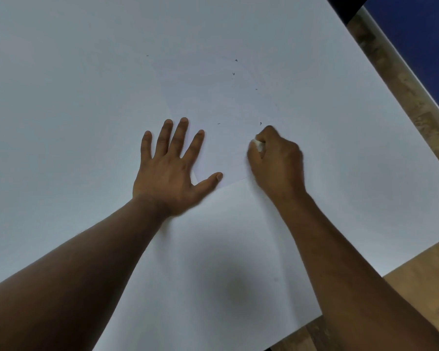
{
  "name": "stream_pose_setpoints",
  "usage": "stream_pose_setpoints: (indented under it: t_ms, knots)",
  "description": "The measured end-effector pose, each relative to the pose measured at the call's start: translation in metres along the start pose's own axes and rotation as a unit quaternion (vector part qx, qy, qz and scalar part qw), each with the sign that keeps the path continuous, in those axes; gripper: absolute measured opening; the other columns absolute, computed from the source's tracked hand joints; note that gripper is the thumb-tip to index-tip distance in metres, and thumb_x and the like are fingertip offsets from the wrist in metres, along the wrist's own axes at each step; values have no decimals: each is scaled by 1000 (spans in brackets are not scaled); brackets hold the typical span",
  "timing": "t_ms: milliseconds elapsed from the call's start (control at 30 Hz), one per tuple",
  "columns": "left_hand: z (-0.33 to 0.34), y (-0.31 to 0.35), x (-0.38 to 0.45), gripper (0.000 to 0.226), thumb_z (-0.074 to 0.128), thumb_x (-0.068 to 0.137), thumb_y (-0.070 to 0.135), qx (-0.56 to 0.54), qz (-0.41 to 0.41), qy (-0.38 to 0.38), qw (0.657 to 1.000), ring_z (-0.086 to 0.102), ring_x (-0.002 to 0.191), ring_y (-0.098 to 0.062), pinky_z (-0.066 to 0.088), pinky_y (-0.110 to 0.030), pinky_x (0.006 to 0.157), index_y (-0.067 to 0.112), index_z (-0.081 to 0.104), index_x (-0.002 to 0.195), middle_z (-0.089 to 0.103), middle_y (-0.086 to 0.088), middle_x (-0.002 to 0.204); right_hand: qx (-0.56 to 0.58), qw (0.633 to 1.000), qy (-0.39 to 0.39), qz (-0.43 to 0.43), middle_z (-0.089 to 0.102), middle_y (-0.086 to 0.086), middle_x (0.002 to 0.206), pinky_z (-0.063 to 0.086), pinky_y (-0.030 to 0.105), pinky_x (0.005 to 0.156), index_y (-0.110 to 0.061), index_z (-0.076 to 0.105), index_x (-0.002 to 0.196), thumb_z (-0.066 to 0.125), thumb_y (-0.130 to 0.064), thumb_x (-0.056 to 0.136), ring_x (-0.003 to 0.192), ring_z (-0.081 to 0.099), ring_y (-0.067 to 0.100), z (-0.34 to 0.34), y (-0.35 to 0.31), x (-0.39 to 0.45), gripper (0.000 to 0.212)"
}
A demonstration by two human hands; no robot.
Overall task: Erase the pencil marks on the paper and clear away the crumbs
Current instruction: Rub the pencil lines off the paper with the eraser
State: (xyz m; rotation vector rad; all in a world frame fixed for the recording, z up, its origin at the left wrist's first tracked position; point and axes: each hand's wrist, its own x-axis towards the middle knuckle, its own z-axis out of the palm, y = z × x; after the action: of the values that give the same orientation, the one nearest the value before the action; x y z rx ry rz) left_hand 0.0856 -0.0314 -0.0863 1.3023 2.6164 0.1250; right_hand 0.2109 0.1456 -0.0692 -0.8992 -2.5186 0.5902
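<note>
White surface (86,97) all round, and on it a white sheet of paper (226,153), its edges faint against the top. My left hand (170,171) lies flat on the near left part of the sheet, palm down, fingers spread wide and straight, thumb swung out to the right. It grips nothing; it only presses the paper down. The thumb tip sits just inside the sheet's near edge.

My right hand (276,160) is curled into a loose fist on the right side of the sheet, well apart from the left thumb. Between thumb and forefinger it pinches a small white eraser (259,145); only a bit of it shows past the fingers. Whether the eraser touches the paper I cannot tell, the hand hides its lower end.

Dark crumbs (235,69) lie scattered on the sheet beyond both hands, a few far off, one just beside the right knuckles. Pencil marks too faint to make out.

Wooden floor (416,287) shows past the surface's right edge.
</note>
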Motion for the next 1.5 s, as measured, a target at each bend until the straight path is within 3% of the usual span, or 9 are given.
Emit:
stream_pose_setpoints:
  t_ms: [267, 433, 533, 700, 933, 1067, 1167, 1333, 1500]
  knots:
    - [-1, 1, -2, 90, 16, 91, 85, -15, 0, 14, 1000, -15, 158, -24, -6, -57, 126, 35, 4, 164, -10, -1, 173, 13, 996, 12, 88, 59, 0, 69, 48, 29, 65, -8, 59, 89, 60, -20, 92, 62, 55, 19, -33, 48, 14, 12]
    - [1, 1, -2, 90, 13, 91, 86, -9, 0, 12, 1000, -15, 158, -24, -7, -56, 126, 35, 2, 164, -11, 0, 173, 47, 999, -17, 17, 46, -13, 61, 37, 23, 60, -10, 60, 92, 61, -22, 93, 57, 47, 12, -17, 21, 8, 12]
    - [0, 1, -1, 90, 13, 91, 86, -3, -3, 11, 1000, -15, 158, -24, -6, -56, 126, 35, 2, 164, -11, 0, 173, 12, 999, -33, -40, 46, -7, 64, 41, 29, 58, -11, 54, 84, 58, -19, 93, 57, 48, 20, -12, 17, 5, 12]
    - [1, 1, -1, 90, 14, 91, 85, -9, -1, 13, 1000, -15, 158, -24, -6, -56, 126, 34, 4, 164, -10, 0, 173, -44, 999, 12, 30, 59, 6, 66, 51, 38, 62, -8, 56, 88, 56, -22, 94, 61, 57, 29, -40, 61, 15, 15]
    - [1, 1, -2, 90, 14, 91, 85, -7, 0, 14, 1000, -15, 158, -24, -6, -56, 126, 35, 2, 164, -11, 0, 173, 23, 1000, -4, -8, 48, -9, 64, 37, 24, 59, -10, 59, 90, 60, -18, 93, 58, 46, 13, -27, 30, 10, 9]
    - [1, 2, -1, 90, 12, 90, 86, -2, -1, 11, 1000, -15, 158, -24, -6, -56, 126, 35, 1, 164, -11, -1, 173, -8, 998, -34, -59, 54, -1, 65, 48, 34, 57, -11, 55, 85, 58, -19, 92, 59, 54, 26, -11, 13, 0, 11]
    - [1, 1, -1, 90, 14, 90, 86, -10, 1, 14, 1000, -14, 158, -25, -6, -57, 126, 35, 4, 164, -9, -1, 173, -36, 999, -6, -7, 60, 6, 68, 49, 37, 60, -10, 55, 85, 56, -21, 92, 64, 58, 32, -21, 31, 10, 12]
    - [1, 1, -1, 94, 9, 88, 89, -3, 2, 7, 1000, -17, 158, -24, -7, -57, 125, 35, 0, 164, -12, -1, 172, 20, 998, -12, 61, 61, -1, 71, 50, 32, 72, -13, 63, 104, 62, -27, 94, 66, 59, 18, -34, 36, 12, 17]
    - [0, 0, -1, 101, 9, 83, 94, 5, 4, -2, 1000, -20, 157, -25, -8, -58, 125, 35, -4, 164, -16, -1, 172, 101, 993, -57, -20, 69, -2, 81, 54, 30, 70, -16, 71, 95, 67, -31, 93, 71, 64, 12, -13, -8, -15, 16]
